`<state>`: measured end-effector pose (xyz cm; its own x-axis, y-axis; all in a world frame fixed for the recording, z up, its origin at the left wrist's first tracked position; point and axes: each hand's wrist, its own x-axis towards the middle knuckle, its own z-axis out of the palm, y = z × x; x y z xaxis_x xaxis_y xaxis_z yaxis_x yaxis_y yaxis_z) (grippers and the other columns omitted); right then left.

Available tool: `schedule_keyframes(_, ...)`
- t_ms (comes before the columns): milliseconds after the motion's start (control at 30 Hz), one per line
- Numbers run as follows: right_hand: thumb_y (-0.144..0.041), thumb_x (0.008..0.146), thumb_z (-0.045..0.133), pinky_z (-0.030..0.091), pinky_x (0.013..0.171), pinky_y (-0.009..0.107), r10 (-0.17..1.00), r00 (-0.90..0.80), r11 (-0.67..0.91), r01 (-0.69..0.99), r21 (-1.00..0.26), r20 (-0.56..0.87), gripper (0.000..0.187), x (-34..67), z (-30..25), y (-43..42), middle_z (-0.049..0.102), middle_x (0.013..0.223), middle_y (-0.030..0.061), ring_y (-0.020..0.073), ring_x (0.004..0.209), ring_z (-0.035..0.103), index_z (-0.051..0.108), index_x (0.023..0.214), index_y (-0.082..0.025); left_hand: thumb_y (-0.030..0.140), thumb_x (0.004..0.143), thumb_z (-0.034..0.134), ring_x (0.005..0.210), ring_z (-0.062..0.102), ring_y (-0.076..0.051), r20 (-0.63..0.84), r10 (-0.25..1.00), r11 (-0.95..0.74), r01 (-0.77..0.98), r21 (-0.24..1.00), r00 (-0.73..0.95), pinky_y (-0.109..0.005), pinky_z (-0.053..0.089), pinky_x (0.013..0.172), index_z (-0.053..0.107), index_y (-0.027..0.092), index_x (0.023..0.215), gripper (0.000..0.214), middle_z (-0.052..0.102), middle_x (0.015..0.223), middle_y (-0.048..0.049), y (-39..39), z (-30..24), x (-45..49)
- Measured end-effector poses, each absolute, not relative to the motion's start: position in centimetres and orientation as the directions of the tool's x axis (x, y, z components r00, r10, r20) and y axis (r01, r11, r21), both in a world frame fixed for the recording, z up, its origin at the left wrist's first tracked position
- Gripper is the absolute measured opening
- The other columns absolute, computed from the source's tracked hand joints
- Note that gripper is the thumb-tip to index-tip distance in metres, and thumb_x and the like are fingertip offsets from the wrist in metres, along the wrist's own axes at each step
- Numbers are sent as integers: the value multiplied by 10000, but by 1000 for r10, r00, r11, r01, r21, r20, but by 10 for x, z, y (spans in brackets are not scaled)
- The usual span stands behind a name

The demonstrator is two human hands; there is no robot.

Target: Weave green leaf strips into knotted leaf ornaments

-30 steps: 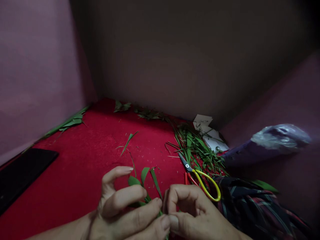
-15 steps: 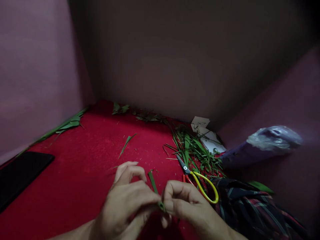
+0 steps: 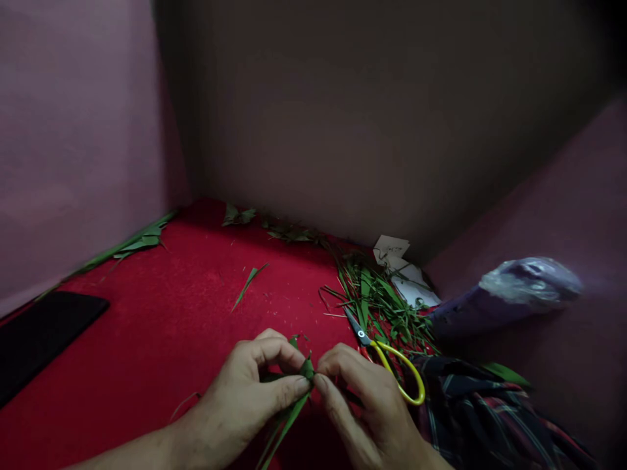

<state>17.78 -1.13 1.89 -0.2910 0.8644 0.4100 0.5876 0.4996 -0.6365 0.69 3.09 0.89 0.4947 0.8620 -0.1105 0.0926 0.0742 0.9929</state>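
My left hand (image 3: 245, 388) pinches a folded green leaf (image 3: 307, 369) between thumb and fingers. Long, narrow ends of that leaf hang down below the fingers. From the other side my right hand (image 3: 369, 398) closes thumb and forefinger on the leaf's right edge; what exactly lies between those tips is too small to make out. Just beyond the right hand, scissors (image 3: 361, 334) with yellow and red handles rest on the red floor covering (image 3: 196, 307), blades pointing away. Part of their handles is hidden behind the hand.
A heap of cut green leaves (image 3: 377, 294) lies past the scissors, beside white papers (image 3: 409, 281). At right are a purple plastic-topped object (image 3: 490, 307) and dark plaid cloth (image 3: 480, 405). A black flat object (image 3: 49, 339) lies at left. More leaves (image 3: 142, 241) line the walls.
Both hands have turned. The left fingers, raised and spread before, now curl into a pinch on the leaf. The leaf now stands up between the fingertips with its ends hanging toward me.
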Motion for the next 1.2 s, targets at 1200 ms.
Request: schedule_keyframes(1200,-242,895,392,287,499,229,947,-164,320,526,-788,276,246,173,-17,-7,402,575,-42,99,518,377,394,653,-197,431,654,710,516,375,-67,-198,799,260,-29,965,569,-195,282,496,528,147,659,338,470,560,66,39,-11,18)
